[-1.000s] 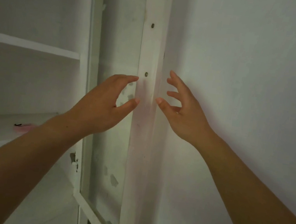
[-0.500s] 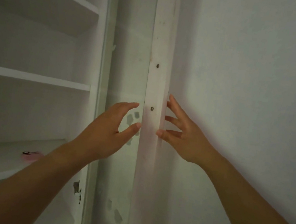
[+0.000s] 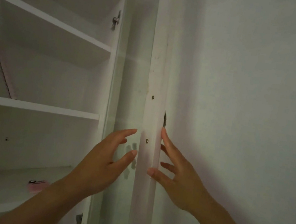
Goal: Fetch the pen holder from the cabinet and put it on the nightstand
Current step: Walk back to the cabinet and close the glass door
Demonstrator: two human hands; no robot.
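A white cabinet [image 3: 44, 108] with several shelves stands open on the left. Its glass door [image 3: 131, 90] is swung out edge-on, and the white door frame [image 3: 159, 75] runs up the middle. My left hand [image 3: 105, 161] hovers open in front of the glass, fingers spread and empty. My right hand [image 3: 175, 177] is open too, its fingertips resting on the frame's right edge near a dark handle [image 3: 165, 119]. No pen holder is visible on the shelves in view.
A small pink object [image 3: 36, 186] lies on the lower shelf. A spiral notebook [image 3: 3, 71] leans on the shelf above. A plain white wall [image 3: 249, 107] fills the right side, close behind the door. Hinges [image 3: 116, 20] sit on the cabinet side.
The view has tilted upward, showing more upper shelves. Both hands rose along the door frame, and my right fingertips now touch its right edge.
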